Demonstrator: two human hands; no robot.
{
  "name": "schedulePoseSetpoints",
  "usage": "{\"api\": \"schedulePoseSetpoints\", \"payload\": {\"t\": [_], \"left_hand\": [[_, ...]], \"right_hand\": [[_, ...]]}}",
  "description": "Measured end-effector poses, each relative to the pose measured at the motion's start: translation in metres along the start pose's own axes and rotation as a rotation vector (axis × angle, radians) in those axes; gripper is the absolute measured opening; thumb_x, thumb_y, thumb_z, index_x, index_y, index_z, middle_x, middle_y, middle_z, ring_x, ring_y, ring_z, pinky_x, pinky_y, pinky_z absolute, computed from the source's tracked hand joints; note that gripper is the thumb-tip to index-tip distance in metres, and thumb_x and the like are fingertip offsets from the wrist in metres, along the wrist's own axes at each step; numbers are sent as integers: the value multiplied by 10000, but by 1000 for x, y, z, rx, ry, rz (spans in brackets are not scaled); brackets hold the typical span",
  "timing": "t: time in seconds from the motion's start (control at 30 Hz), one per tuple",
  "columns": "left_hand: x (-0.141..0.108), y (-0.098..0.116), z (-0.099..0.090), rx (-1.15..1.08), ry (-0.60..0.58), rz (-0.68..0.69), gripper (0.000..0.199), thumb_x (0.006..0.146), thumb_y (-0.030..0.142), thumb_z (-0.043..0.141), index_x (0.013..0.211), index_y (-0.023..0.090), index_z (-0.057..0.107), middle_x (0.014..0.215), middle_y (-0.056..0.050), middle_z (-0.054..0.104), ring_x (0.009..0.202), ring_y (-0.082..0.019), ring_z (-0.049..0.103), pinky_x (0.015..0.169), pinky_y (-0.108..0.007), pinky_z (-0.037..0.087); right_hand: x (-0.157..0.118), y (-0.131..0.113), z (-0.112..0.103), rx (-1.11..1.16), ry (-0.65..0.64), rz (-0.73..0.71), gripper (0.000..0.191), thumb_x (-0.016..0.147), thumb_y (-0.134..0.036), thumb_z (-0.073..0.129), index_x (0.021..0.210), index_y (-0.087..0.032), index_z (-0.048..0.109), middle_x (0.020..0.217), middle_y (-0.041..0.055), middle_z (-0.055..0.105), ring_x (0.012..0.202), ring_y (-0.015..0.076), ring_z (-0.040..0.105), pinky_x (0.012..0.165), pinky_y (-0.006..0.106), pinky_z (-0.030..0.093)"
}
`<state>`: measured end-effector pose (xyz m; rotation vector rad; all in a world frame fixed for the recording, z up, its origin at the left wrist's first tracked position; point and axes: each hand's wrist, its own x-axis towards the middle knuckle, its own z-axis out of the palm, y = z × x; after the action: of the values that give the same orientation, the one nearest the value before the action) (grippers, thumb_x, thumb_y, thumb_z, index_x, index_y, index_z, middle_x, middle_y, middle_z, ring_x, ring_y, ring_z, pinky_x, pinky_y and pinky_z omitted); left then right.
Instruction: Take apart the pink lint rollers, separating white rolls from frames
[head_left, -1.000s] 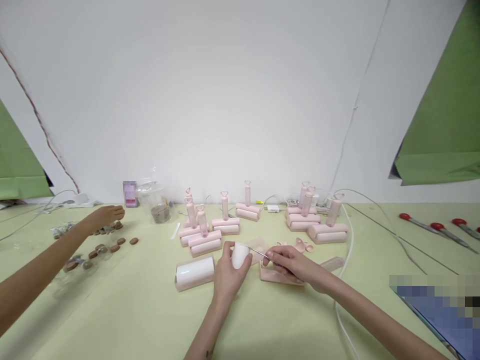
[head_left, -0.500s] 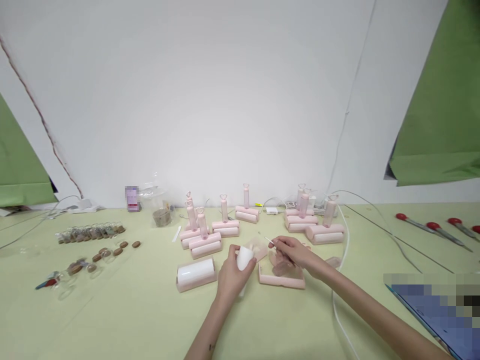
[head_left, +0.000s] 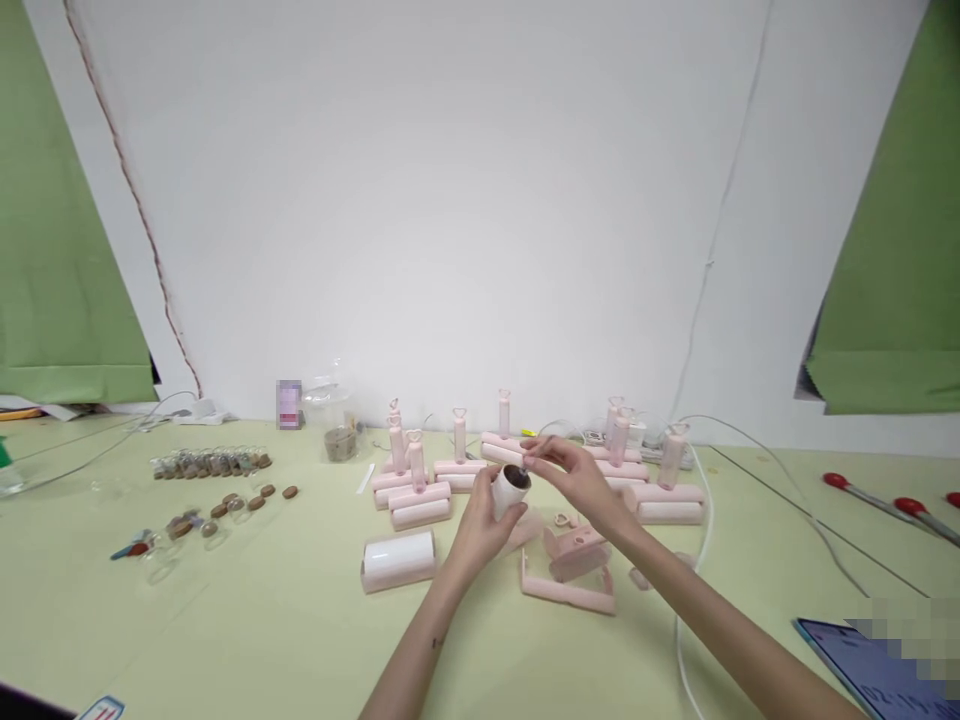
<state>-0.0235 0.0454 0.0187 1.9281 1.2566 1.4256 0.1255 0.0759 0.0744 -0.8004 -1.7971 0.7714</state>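
My left hand (head_left: 482, 520) is wrapped round a white roll (head_left: 512, 488), whose dark hollow end faces up and toward me. The fingers of my right hand (head_left: 574, 478) are pinched at the roll's open end, on something small and thin that I cannot make out. Below my right hand, a pink frame (head_left: 568, 595) lies on the table with a loose pink part (head_left: 577, 552) behind it. To the left of my hands, a white roll in a clear pink-edged case (head_left: 399, 562) rests on the table.
Several pink roller units with upright handles (head_left: 420, 505) stand behind my hands. Small glass bottles (head_left: 210, 462) and cork lids (head_left: 256, 503) lie left. A white cable (head_left: 709, 510), red-handled tools (head_left: 874, 497) and a tablet (head_left: 877, 665) are right.
The roll has tilted so its dark hollow end shows. My right hand has moved left to that end. The view has shifted, uncovering more of the pink parts.
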Motion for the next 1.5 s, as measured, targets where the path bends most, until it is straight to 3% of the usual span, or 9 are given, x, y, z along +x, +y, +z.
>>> {"api": "schedulePoseSetpoints", "payload": {"t": [0.2, 0.33, 0.4, 0.5, 0.63, 0.73, 0.97, 1.3, 1.5], "left_hand": [[4, -3, 2, -22, -75, 54, 408, 724, 166, 550, 1104, 196, 407, 1128, -57, 512, 1053, -197, 479, 905, -313, 366], [4, -5, 4, -8, -113, 53, 442, 724, 173, 566, 1134, 209, 405, 1180, -44, 504, 1103, -176, 453, 938, -287, 340], [7, -7, 3, 25, -72, 5, 438, 746, 224, 551, 1147, 201, 376, 1164, -55, 508, 1062, -176, 482, 901, -290, 367], [13, -10, -1, 115, 5, -91, 464, 784, 319, 498, 1186, 184, 309, 1098, -80, 532, 941, -186, 550, 787, -301, 425], [16, -13, 3, 321, -23, -138, 382, 767, 310, 501, 1117, 172, 435, 1049, -99, 583, 948, -238, 555, 791, -345, 417], [12, -14, 14, 515, -94, -154, 299, 724, 264, 537, 1001, 152, 556, 965, -127, 620, 945, -304, 541, 802, -414, 391], [11, -15, 28, 760, -213, -104, 258, 768, 172, 479, 1014, 153, 554, 994, -126, 582, 956, -281, 523, 787, -369, 398], [4, -24, 26, 763, -159, -3, 246, 887, 199, 316, 934, 190, 557, 947, -81, 587, 901, -201, 563, 753, -288, 433], [0, -33, 28, 736, -123, 17, 328, 877, 327, 363, 1154, 180, 457, 1125, -104, 523, 1044, -223, 483, 856, -335, 401]], "right_hand": [[28, 6, -6, -158, -461, 86, 149, 562, -175, 640, 444, -175, 549, 786, 22, 650, 744, 206, 571, 683, 307, 425], [25, 2, -14, -180, -474, 90, 210, 579, -257, 661, 454, -180, 511, 691, 2, 630, 654, 184, 557, 613, 286, 421], [14, -6, -19, -174, -340, 54, 192, 730, -366, 549, 640, -197, 556, 907, 34, 628, 848, 210, 554, 725, 311, 415], [-11, -20, -36, -52, 49, -24, 258, 898, -404, 263, 898, -239, 461, 1080, 53, 564, 1039, 192, 489, 852, 358, 374], [-40, -35, -68, 274, 655, -146, 153, 867, -413, 406, 849, -264, 434, 762, -2, 609, 771, 188, 585, 705, 341, 432], [-51, -43, -88, 351, 837, -235, 121, 818, -401, 499, 828, -281, 490, 608, -24, 559, 617, 191, 537, 619, 339, 414], [-53, -43, -86, 317, 709, -145, 137, 819, -403, 472, 839, -271, 504, 563, -4, 532, 559, 197, 512, 519, 321, 397], [-59, -36, -63, 249, 438, -150, 186, 880, -401, 382, 936, -235, 447, 584, -14, 532, 561, 164, 535, 504, 280, 399], [-61, -33, -57, 215, 378, -91, 192, 882, -416, 360, 931, -244, 429, 601, -8, 524, 644, 189, 568, 498, 268, 393]]}}
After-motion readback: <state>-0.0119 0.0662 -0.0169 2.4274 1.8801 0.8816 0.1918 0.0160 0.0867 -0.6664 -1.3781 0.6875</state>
